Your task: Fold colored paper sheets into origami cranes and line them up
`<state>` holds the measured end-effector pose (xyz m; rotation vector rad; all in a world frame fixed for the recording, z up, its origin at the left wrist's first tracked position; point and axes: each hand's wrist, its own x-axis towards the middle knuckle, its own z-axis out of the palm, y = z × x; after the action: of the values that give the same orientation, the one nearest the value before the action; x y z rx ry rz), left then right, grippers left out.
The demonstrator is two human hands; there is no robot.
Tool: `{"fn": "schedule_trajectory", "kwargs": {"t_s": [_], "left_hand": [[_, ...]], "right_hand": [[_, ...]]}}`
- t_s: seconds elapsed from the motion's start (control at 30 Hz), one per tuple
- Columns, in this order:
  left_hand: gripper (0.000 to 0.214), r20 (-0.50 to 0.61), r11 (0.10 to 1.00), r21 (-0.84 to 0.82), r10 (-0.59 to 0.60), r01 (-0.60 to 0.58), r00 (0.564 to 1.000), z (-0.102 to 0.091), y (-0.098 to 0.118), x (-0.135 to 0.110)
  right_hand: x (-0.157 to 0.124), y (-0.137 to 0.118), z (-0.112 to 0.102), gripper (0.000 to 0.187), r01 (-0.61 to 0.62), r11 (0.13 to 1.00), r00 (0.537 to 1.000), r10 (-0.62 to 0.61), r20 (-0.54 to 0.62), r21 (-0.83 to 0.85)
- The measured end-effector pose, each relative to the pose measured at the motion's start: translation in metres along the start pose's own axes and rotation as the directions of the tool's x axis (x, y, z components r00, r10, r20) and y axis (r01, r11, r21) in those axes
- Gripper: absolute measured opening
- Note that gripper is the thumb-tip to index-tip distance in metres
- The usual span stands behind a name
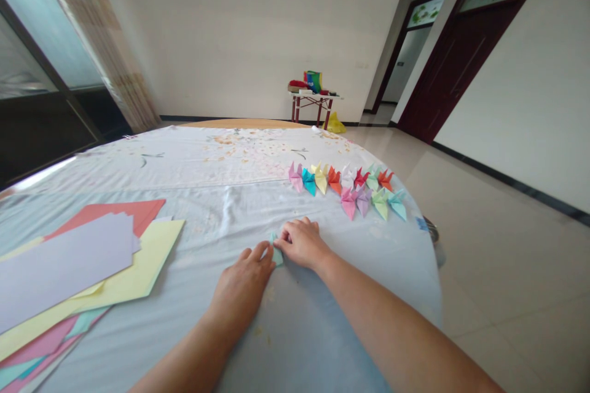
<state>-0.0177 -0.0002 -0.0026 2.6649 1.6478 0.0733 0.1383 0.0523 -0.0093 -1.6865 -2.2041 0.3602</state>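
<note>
My left hand (244, 279) and my right hand (302, 242) meet on the cloth-covered table (230, 196). Between them lies a small folded piece of light green paper (276, 253), mostly hidden under the fingers. Both hands have their fingers curled and pressed onto it. Beyond my right hand stand two rows of several folded paper cranes (348, 187) in pink, blue, yellow, red, white and green.
A loose stack of coloured paper sheets (87, 264) lies at the left. The round table's edge curves down the right side, with tiled floor beyond. A small table with bags (313, 95) stands by the far wall. Dark doors are at the right.
</note>
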Motion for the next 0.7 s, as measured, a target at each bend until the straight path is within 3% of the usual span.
{"fn": "schedule_trajectory", "kwargs": {"t_s": [0.23, 0.47, 0.7], "left_hand": [[0.031, 0.010, 1.000, -0.020, 0.010, -0.009, 1.000, 0.0002, -0.0002, 0.0011], [0.032, 0.027, 0.998, -0.051, -0.020, 0.021, 0.999, -0.0010, 0.0010, 0.0020], [0.031, -0.006, 0.999, -0.036, -0.004, 0.004, 1.000, -0.0014, 0.0015, 0.0016]], "right_hand": [[0.0031, -0.0028, 0.0014, 0.038, -0.016, 1.000, 1.000, 0.015, -0.020, -0.014], [0.0031, -0.0013, 0.0038, 0.029, -0.033, 0.999, 0.999, 0.033, -0.014, -0.036], [0.0059, -0.0017, 0.0016, 0.034, -0.054, 0.997, 0.998, 0.054, -0.014, -0.051]]}}
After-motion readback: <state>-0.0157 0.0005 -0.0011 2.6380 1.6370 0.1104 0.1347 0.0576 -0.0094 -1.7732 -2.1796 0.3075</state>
